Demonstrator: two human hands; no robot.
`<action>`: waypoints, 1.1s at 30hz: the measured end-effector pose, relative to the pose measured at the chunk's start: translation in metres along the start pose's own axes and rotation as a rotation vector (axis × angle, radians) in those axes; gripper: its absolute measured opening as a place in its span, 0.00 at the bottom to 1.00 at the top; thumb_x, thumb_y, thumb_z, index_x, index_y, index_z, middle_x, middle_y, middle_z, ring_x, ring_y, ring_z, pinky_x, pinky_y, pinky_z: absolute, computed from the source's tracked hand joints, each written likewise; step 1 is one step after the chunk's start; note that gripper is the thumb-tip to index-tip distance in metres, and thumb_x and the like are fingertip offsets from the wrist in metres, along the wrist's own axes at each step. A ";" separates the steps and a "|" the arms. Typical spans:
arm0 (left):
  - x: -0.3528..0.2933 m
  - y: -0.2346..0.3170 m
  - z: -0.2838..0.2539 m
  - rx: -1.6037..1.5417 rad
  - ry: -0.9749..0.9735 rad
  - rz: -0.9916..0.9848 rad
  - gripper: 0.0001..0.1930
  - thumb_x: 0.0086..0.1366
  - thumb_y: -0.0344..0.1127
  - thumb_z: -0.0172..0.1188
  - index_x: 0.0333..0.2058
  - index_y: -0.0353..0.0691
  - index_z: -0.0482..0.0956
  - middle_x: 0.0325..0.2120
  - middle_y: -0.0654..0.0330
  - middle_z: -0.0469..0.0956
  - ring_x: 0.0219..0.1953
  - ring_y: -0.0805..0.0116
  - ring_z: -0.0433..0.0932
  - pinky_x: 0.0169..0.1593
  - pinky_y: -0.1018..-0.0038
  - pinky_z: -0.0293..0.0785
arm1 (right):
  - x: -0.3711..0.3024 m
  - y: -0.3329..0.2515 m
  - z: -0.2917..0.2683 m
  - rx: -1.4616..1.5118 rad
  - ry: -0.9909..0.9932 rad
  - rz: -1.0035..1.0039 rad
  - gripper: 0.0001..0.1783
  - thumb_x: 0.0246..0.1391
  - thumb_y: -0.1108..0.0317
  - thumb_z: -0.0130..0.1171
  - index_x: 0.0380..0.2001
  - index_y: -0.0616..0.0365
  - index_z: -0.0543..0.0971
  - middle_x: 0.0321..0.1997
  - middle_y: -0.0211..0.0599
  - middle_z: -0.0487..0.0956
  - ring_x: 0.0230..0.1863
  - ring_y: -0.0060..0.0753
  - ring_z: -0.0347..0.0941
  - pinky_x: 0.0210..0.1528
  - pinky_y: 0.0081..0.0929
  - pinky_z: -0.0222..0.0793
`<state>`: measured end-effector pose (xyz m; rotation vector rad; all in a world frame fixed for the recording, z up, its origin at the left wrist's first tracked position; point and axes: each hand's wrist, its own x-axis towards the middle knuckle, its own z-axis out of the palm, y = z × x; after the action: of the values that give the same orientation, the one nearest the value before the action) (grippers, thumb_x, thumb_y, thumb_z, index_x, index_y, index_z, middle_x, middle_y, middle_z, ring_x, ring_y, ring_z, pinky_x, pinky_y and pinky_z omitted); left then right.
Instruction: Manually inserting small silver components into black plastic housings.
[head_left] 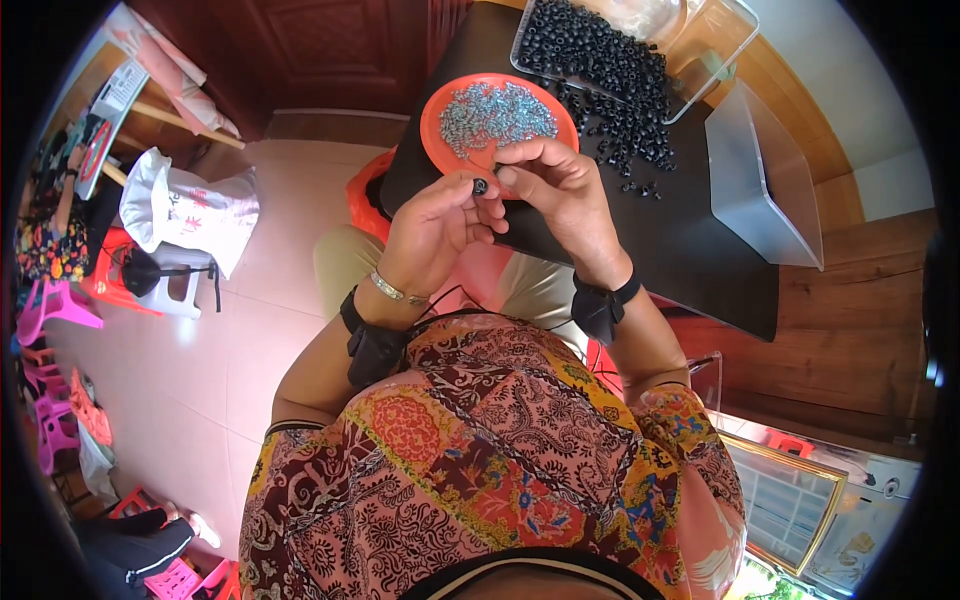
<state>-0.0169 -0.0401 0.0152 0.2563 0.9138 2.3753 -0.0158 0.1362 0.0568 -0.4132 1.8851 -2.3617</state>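
Observation:
My left hand is raised over the near edge of the table, its thumb and forefinger closed on a small black knob-like part. That part has a round opening in its end, turned toward me. Just right of it, my right hand pinches something tiny and dark between thumb and forefinger, mostly hidden by the fingertips. Both hands almost meet in front of an orange-red plate, which bears a heap of small silvery screws. Beyond the plate, many similar black parts lie heaped.
The heap spills from a clear plastic bin onto the dark table. A translucent bin stands at the table's right. A white sack and pink stools are on the left. Another person's leg shows at lower left.

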 end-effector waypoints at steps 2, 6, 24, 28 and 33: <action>0.000 -0.001 0.002 -0.005 0.027 0.009 0.12 0.68 0.39 0.46 0.40 0.38 0.74 0.35 0.60 0.77 0.36 0.69 0.76 0.40 0.75 0.70 | -0.002 0.002 0.004 0.006 -0.008 -0.030 0.08 0.54 0.80 0.57 0.38 0.61 0.78 0.35 0.29 0.79 0.34 0.17 0.74 0.39 0.19 0.71; 0.000 -0.003 0.004 -0.032 0.097 -0.015 0.12 0.68 0.39 0.46 0.40 0.39 0.73 0.34 0.60 0.76 0.36 0.69 0.76 0.40 0.75 0.70 | -0.003 0.007 0.007 -0.398 0.009 -0.226 0.08 0.53 0.80 0.59 0.37 0.60 0.78 0.35 0.30 0.78 0.33 0.19 0.74 0.36 0.19 0.71; 0.001 -0.004 0.008 -0.042 0.065 -0.059 0.14 0.69 0.42 0.45 0.42 0.41 0.74 0.37 0.64 0.77 0.38 0.73 0.75 0.41 0.74 0.70 | -0.015 0.018 0.001 -0.596 0.019 -0.449 0.15 0.49 0.80 0.61 0.42 0.59 0.80 0.40 0.36 0.79 0.40 0.27 0.73 0.43 0.22 0.70; 0.001 -0.006 0.012 -0.037 0.063 -0.037 0.16 0.70 0.42 0.43 0.46 0.38 0.72 0.40 0.62 0.76 0.40 0.71 0.75 0.45 0.73 0.70 | -0.019 0.017 0.003 -0.651 0.072 -0.495 0.14 0.50 0.80 0.60 0.42 0.59 0.80 0.40 0.36 0.79 0.40 0.27 0.74 0.43 0.22 0.70; 0.000 -0.006 0.019 -0.024 0.060 -0.056 0.14 0.70 0.42 0.44 0.43 0.40 0.73 0.37 0.64 0.76 0.40 0.73 0.75 0.43 0.75 0.69 | -0.018 0.018 -0.001 -0.594 0.086 -0.521 0.11 0.51 0.80 0.59 0.39 0.61 0.80 0.39 0.36 0.79 0.40 0.26 0.74 0.42 0.22 0.71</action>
<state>-0.0072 -0.0259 0.0257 0.1481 0.9077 2.3517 -0.0006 0.1370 0.0364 -0.9633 2.7932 -2.0266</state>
